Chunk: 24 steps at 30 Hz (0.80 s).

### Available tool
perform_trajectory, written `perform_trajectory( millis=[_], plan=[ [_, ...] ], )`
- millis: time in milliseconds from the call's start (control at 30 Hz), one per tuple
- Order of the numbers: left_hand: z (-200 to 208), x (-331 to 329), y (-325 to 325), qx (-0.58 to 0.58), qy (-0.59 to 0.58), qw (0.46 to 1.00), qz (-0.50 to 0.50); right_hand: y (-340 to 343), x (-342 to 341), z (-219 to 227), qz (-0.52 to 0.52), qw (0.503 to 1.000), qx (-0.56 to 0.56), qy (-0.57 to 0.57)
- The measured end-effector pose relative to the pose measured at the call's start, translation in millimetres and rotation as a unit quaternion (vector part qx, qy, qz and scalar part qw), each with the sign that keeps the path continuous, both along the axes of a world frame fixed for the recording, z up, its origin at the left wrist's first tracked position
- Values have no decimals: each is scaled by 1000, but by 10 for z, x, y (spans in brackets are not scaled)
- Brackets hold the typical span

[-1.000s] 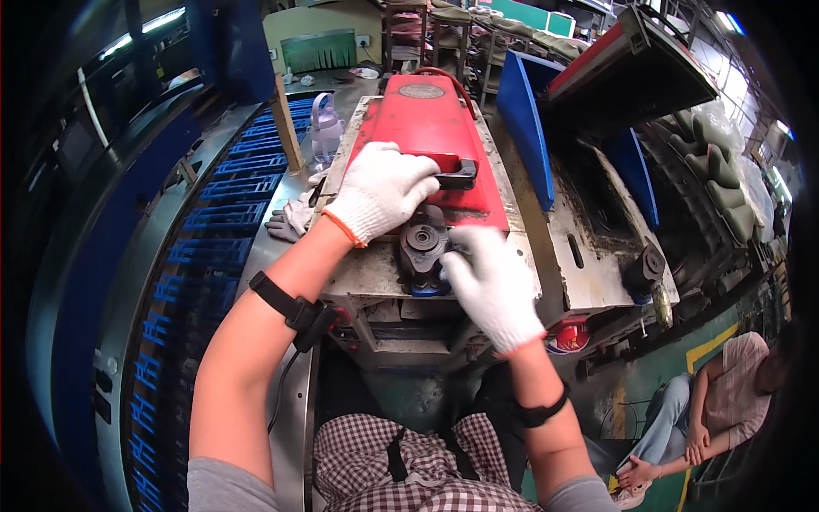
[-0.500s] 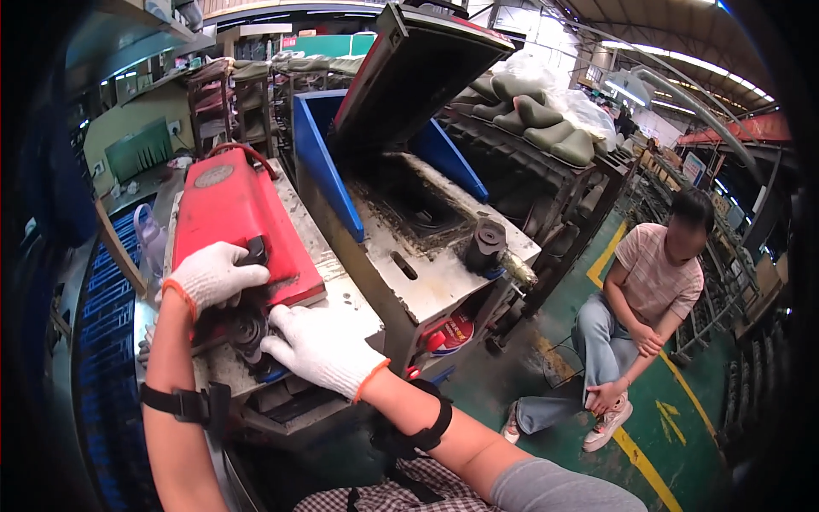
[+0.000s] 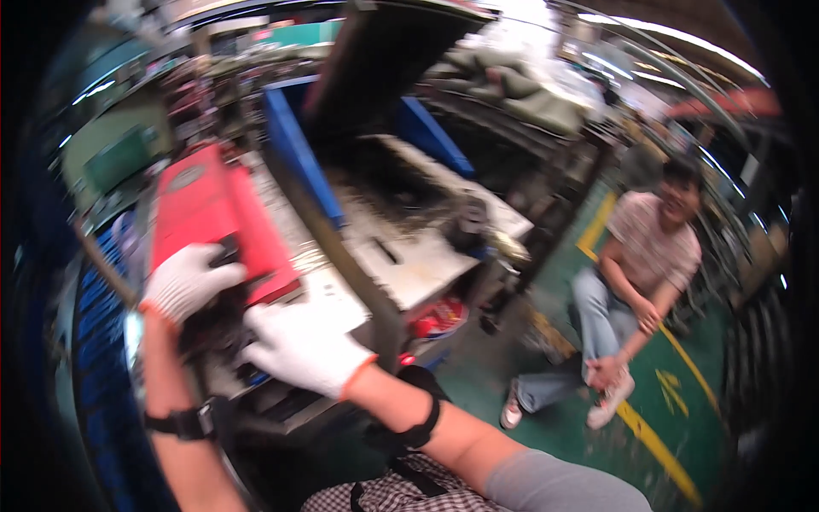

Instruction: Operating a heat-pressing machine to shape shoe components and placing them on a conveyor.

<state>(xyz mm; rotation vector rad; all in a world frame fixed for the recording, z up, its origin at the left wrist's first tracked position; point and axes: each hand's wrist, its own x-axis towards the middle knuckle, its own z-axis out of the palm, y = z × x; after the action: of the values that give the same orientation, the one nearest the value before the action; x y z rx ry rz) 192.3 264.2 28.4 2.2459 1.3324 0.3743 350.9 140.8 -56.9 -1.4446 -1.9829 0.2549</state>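
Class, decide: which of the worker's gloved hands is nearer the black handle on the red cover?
Left. The left hand is at the black handle, its exact grip blurred; the right hand is apart from it, farther right and closer to the wearer's body.

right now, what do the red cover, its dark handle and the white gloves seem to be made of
The red cover looks like painted metal, smooth with a slight sheen. The dark handle could be plastic or coated metal, being black; blur hides its finish. The white gloves seem knitted yarn, perhaps cotton: matte, soft, close-fitting, edged orange at the wrist.
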Motion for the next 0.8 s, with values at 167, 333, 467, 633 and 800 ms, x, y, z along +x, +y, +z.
perform_trajectory(
  millis=[167,333,467,633,800],
  plan=[
    [-26,63,-9,-18,-6,999,45,-70,10,-32,-22,997,77,-5],
    [-67,16,45,0,-7,1000,29,-723,-499,-512,161,914,281,244],
    [-62,5,54,-10,-6,1000,24,-1387,-1189,-891,470,672,-280,499],
    [-52,23,17,-6,-19,1000,14,-1731,-1619,-968,545,524,-467,459],
    [-63,18,38,-18,-27,999,11,-1794,-1797,-1141,651,601,-140,443]
  ],
)
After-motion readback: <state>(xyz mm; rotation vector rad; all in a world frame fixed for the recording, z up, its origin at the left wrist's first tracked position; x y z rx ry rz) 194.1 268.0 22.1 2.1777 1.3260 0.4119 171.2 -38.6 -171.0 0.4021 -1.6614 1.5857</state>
